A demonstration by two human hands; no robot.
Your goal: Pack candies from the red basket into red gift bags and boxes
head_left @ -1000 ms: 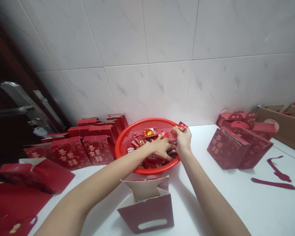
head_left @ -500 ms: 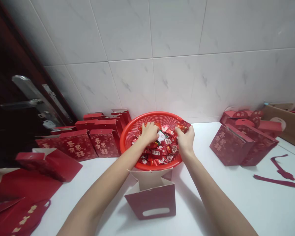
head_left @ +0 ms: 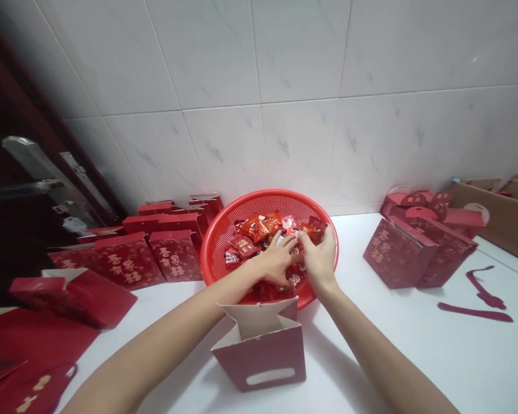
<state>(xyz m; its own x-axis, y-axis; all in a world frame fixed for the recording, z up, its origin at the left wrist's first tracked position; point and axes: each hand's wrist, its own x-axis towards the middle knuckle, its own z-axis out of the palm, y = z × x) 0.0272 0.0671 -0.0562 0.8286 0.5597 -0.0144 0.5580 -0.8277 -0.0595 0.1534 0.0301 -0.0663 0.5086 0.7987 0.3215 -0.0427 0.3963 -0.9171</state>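
A red plastic colander (head_left: 216,230) holds a heap of wrapped candies (head_left: 245,245) in red, orange and pink. Over the heap my left hand (head_left: 280,261) reaches in with its fingers spread, their tips close to my right hand's. At the colander's right side, my right hand (head_left: 320,256) is closed around wrapped candies that show beyond its fingers; its thumb and fingertip press together. Just in front of the colander stands a red paper gift box (head_left: 265,351), its top open and an oval handle slot in its front flap.
Several printed red gift boxes (head_left: 127,261) stand at the left, beside a dark door (head_left: 8,230). More red boxes (head_left: 399,253) stand at the right. Two dark red strips (head_left: 475,311) lie on the white table (head_left: 397,345). A cardboard box (head_left: 496,213) is at far right.
My left hand has moved right and nearer across the candies, uncovering orange wrappers at the back left. My right hand has shifted slightly inward, still holding candies. The view has shifted slightly.
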